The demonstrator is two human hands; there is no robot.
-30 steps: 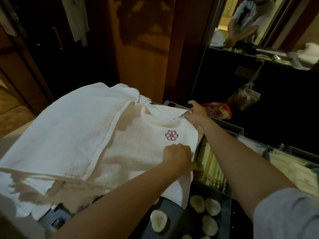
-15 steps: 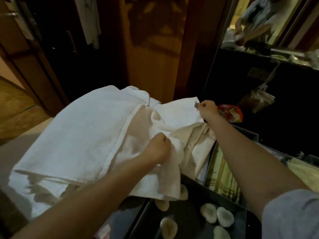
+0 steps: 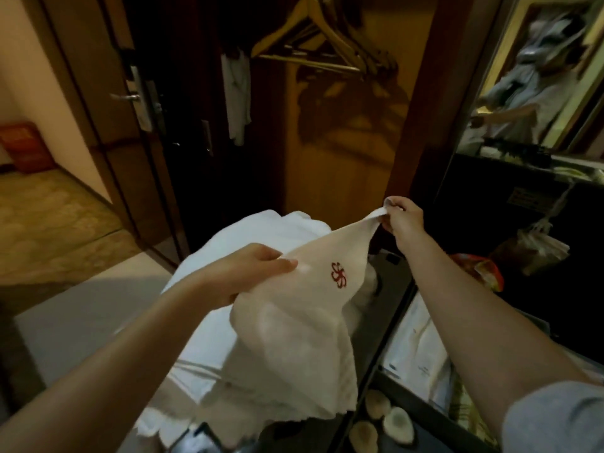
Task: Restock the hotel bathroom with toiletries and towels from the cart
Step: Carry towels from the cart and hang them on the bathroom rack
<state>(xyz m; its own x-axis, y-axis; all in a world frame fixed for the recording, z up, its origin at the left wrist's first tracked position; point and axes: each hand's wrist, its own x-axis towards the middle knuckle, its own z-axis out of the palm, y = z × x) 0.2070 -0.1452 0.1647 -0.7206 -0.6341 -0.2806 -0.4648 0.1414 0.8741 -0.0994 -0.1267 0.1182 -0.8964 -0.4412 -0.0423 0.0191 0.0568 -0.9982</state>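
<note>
White terry towel with a red flower emblem [image 3: 294, 338] is hanging stretched between both hands, just above the pile of larger folded white towels [image 3: 261, 230]. The left hand [image 3: 248, 273] is gripping its left edge, thumb on top and fingers curled beneath, while the right hand [image 3: 403, 220] is pinching its far right corner, held higher. Pale round soaps [image 3: 397, 423] are lying near right.

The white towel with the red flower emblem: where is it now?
Head view, centre: the white towel with the red flower emblem hangs between the left hand, gripping its edge, and the right hand, pinching its corner, above folded white towels.
</note>
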